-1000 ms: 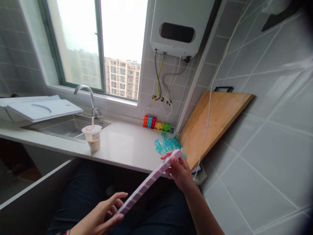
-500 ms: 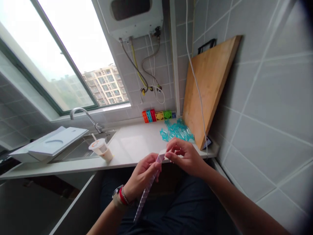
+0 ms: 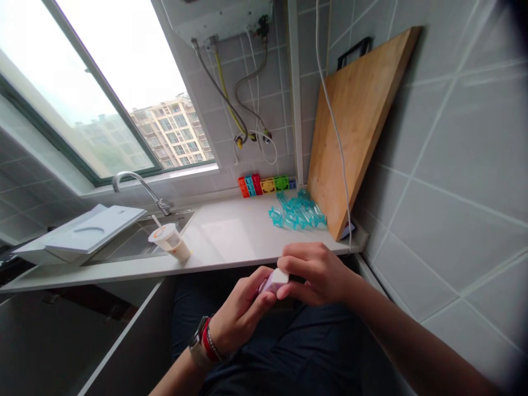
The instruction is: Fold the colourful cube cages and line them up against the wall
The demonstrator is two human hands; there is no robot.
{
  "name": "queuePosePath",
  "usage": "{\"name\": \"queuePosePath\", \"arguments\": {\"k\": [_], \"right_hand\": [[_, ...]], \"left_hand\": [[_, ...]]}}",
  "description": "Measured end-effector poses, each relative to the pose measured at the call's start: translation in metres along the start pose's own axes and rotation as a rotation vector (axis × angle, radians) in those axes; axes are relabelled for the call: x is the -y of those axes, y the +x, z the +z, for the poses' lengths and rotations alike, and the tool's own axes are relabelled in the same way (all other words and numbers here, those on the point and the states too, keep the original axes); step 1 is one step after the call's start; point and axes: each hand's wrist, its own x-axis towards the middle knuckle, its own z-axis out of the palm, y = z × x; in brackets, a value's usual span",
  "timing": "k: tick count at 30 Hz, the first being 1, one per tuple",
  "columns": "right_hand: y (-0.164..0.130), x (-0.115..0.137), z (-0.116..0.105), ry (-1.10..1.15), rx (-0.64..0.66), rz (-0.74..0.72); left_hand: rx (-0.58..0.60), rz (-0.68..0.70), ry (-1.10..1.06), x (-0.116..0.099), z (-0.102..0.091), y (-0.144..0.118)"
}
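A long pale purple strip (image 3: pixel 274 281) points end-on at the camera, so only its near end shows. My left hand (image 3: pixel 240 311) grips it from below and the left; a watch and red band sit on that wrist. My right hand (image 3: pixel 317 273) pinches the strip's top end with thumb and fingers. Both hands hover over my lap, just in front of the white counter's (image 3: pixel 231 242) front edge.
On the counter lie a pile of clear teal pieces (image 3: pixel 297 212), a row of coloured blocks (image 3: pixel 266 185) and a lidded cup with a straw (image 3: pixel 170 242). A wooden cutting board (image 3: pixel 352 126) leans on the tiled wall. A sink and faucet (image 3: pixel 142 188) with white trays (image 3: pixel 84 234) sit at left.
My left hand slid up the strip from its far end to meet the right hand. The strip swung from lying sideways to pointing end-on. The view tilted down and left.
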Motion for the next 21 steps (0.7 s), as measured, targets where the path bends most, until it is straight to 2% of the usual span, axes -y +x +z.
{"name": "queuePosePath", "arguments": {"k": [6,9,16,21], "right_hand": [[0.001,0.006,0.004,-0.052,-0.052,-0.110],[0.000,0.008,0.007,-0.057,-0.067,-0.146],[0.001,0.010,0.007,-0.155,-0.119,-0.224],[-0.001,0.009,0.009,-0.130,-0.096,-0.172]], "left_hand": [[-0.139,0.279,0.438,-0.005,-0.011,-0.004],[-0.147,0.370,0.566,-0.012,-0.018,-0.005],[-0.125,0.406,0.618,-0.020,-0.021,-0.010],[-0.135,0.360,0.609,-0.015,-0.018,-0.013]]}}
